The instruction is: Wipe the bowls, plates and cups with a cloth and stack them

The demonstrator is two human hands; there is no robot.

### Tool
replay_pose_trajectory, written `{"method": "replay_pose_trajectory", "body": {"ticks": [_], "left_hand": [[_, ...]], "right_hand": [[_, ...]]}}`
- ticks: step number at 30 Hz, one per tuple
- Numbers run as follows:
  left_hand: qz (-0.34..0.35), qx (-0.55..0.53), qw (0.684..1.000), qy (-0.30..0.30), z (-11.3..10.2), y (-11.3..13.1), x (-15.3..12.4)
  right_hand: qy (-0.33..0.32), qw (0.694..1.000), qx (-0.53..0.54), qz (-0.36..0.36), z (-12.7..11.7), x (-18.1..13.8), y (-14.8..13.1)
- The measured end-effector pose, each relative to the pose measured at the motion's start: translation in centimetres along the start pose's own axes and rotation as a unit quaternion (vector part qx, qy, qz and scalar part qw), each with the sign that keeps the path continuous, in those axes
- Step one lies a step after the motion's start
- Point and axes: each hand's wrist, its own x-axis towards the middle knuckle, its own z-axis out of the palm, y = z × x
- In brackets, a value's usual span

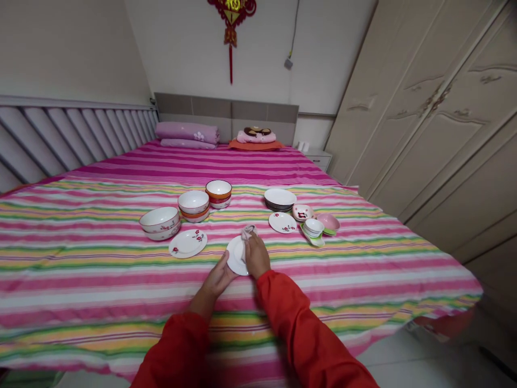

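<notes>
My left hand (220, 276) grips a small white plate (234, 255) by its left edge, the plate tilted above the striped cover. My right hand (257, 255) is closed on a pale pinkish cloth (249, 231), which lies against the plate's right side. Part of the plate is hidden behind the cloth and the right hand. To the left of my hands lies a flower-patterned plate (187, 245), and another flower-patterned plate (281, 222) lies to the right, beyond my right hand.
Stacked bowls (160, 220), (194, 202) stand at left, with an orange-banded bowl stack (218, 189) behind. At right are stacked plates (280, 197), a patterned dish (302, 212), small white bowls (314, 227) and a pink bowl (328, 221). A wardrobe (428, 124) stands beyond.
</notes>
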Motion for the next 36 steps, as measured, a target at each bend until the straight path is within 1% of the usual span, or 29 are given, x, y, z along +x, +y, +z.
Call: {"method": "replay_pose_trajectory", "body": {"ticks": [3,4,5,7,9,10,12,14,16,18,20,21,22,23,24,25,26,27,28,29,33,36], "left_hand": [[0.002,-0.018,1.0,-0.006,-0.6,0.3,0.1],[0.014,-0.033,0.999,-0.006,-0.9,0.5,0.3],[0.029,-0.05,0.998,-0.005,-1.3,0.6,0.4],[0.054,-0.086,0.995,-0.006,-2.0,1.0,0.8],[0.058,-0.107,0.993,-0.008,-2.5,1.2,1.0],[0.052,-0.11,0.993,-0.007,-2.6,1.2,1.1],[0.04,-0.101,0.994,-0.001,-2.5,1.1,1.1],[0.028,-0.086,0.996,0.005,-2.4,1.0,1.0],[0.019,-0.071,0.997,-0.001,-2.3,0.8,0.9],[0.015,-0.061,0.998,-0.02,-2.4,0.8,1.0],[0.009,-0.052,0.998,-0.034,-2.8,1.0,1.0],[0.003,-0.044,0.998,-0.036,-2.9,1.1,1.0],[-0.004,-0.035,0.999,-0.036,-3.0,1.2,1.0],[-0.01,-0.025,0.999,-0.038,-3.0,1.3,1.0],[-0.014,-0.013,0.999,-0.042,-3.0,1.4,0.9],[-0.015,-0.002,0.999,-0.049,-2.8,1.5,0.8],[-0.013,0.008,0.998,-0.055,-2.6,1.5,0.7],[-0.012,0.016,0.998,-0.061,-2.4,1.5,0.6],[-0.012,0.021,0.998,-0.066,-2.2,1.5,0.5],[-0.013,0.024,0.997,-0.069,-2.0,1.5,0.5],[-0.02,0.023,0.997,-0.068,-1.7,1.4,0.5],[-0.021,0.025,0.998,-0.06,-1.7,1.4,0.5]], "right_hand": [[0.053,0.994,0.037,0.086,-1.4,-1.3,1.5],[0.059,0.992,0.042,0.106,-1.9,-1.9,1.8],[0.053,0.992,0.04,0.111,-2.4,-2.5,1.9],[0.011,0.997,0.028,0.072,-3.4,-3.4,1.6],[-0.024,0.999,0.012,0.017,-4.2,-3.9,1.0],[-0.024,1.0,0.003,-0.003,-4.5,-3.9,0.6],[0.007,0.999,-0.021,-0.027,-4.8,-3.5,0.2],[0.025,0.996,-0.051,-0.074,-4.9,-2.8,0.1],[0.012,0.985,-0.078,-0.151,-4.9,-2.1,0.3],[-0.007,0.972,-0.096,-0.215,-4.8,-1.6,0.6],[-0.018,0.968,-0.093,-0.234,-4.9,-1.3,1.0],[-0.02,0.972,-0.077,-0.223,-4.9,-1.2,1.2],[-0.019,0.979,-0.05,-0.196,-5.1,-1.0,1.5],[-0.01,0.989,-0.009,-0.151,-5.2,-0.8,1.8],[0.011,0.996,0.048,-0.077,-5.4,-0.5,2.2],[0.044,0.993,0.11,0.015,-5.6,-0.1,2.7],[0.082,0.976,0.168,0.11,-5.8,0.4,3.3],[0.118,0.95,0.214,0.196,-6.0,1.0,3.9],[0.147,0.921,0.246,0.264,-6.2,1.6,4.7],[0.167,0.897,0.266,0.311,-6.3,2.1,5.5],[0.195,0.836,0.323,0.399,-6.9,3.5,8.2],[0.206,0.791,0.362,0.448,-7.0,3.7,9.3]]}}
